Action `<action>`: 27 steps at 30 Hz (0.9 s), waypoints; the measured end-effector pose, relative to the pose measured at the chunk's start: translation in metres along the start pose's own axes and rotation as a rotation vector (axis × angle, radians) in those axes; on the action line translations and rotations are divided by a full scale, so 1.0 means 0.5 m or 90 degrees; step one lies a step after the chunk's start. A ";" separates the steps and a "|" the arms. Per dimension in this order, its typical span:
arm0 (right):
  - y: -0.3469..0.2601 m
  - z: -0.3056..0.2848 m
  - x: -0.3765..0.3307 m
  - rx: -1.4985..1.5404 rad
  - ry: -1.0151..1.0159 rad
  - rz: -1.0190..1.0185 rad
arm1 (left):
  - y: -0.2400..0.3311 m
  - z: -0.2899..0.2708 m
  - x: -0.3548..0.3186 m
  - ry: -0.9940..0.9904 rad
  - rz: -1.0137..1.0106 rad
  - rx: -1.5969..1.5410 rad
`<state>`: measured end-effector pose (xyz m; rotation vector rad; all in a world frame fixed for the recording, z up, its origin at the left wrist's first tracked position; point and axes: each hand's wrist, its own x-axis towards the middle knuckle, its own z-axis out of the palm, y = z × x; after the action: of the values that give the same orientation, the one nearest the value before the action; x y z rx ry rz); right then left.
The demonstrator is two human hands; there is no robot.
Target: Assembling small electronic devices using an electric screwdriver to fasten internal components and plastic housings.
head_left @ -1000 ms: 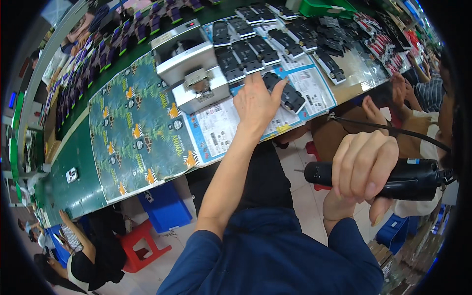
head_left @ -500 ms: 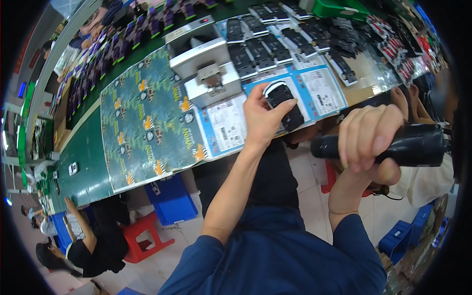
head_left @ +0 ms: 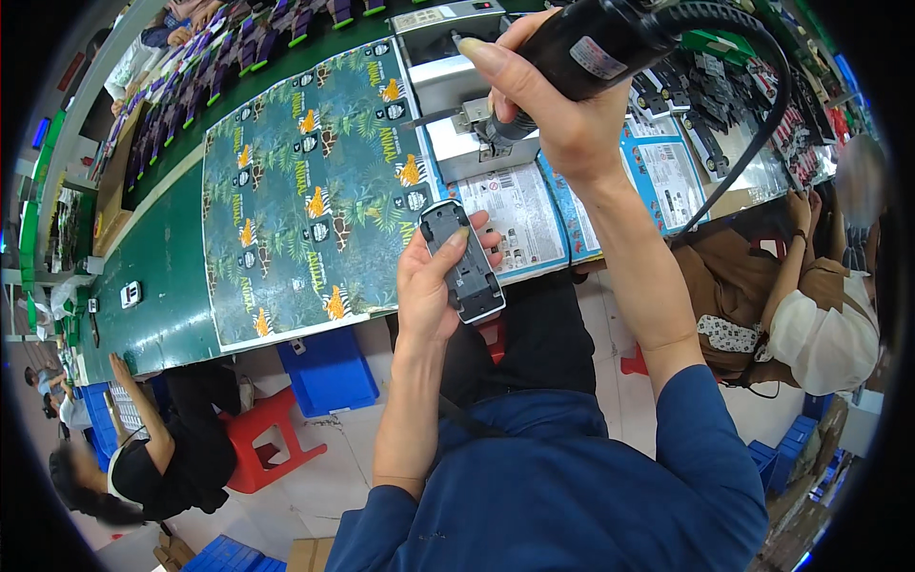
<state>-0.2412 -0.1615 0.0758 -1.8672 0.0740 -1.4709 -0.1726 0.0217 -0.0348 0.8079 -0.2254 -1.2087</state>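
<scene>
My left hand (head_left: 426,291) grips a toy car (head_left: 459,259), underside up, just in front of the table edge. Its black base has a white rim, and my thumb lies across it. My right hand (head_left: 583,138) is wrapped round a black electric screwdriver (head_left: 593,52) with a thick black cable. The screwdriver's lower end is at the front of a silver metal box (head_left: 440,84), probably a screw feeder. Whether the bit touches it I cannot tell; my fingers partly hide the spot.
A printed animal-pattern sheet (head_left: 286,191) covers the table's left part. Black car bases (head_left: 705,143) lie at the right, beside red-and-white parts (head_left: 796,143). Purple-and-green pieces (head_left: 229,62) line the far side. Other people sit left and right. A red stool (head_left: 262,443) stands below.
My right hand has swung the screwdriver from the right side over to the metal box. My left hand has moved left and nearer with the toy car, whose underside now shows more fully.
</scene>
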 end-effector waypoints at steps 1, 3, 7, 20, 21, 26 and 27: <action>0.006 0.003 0.006 -0.004 -0.005 0.004 | 0.002 0.000 0.004 0.004 -0.002 -0.007; 0.004 0.011 0.020 -0.060 -0.004 -0.093 | 0.005 -0.003 0.014 0.001 -0.008 -0.020; -0.053 0.040 0.051 0.098 0.010 0.215 | 0.010 -0.013 0.020 0.005 -0.017 -0.056; -0.097 0.003 -0.020 0.253 -0.074 0.238 | 0.001 0.001 0.016 -0.030 -0.010 0.025; -0.098 0.021 -0.027 0.291 -0.026 0.228 | 0.001 0.001 0.016 -0.028 -0.012 0.028; -0.090 0.034 -0.053 0.220 -0.073 0.238 | -0.001 0.010 0.014 -0.018 -0.019 0.020; -0.084 0.037 -0.058 0.222 -0.065 0.236 | -0.001 0.010 0.014 -0.018 -0.020 0.022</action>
<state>-0.2512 -0.1080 0.0752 -1.5433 0.1007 -1.0576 -0.1733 0.0130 -0.0333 0.8275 -0.2575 -1.2495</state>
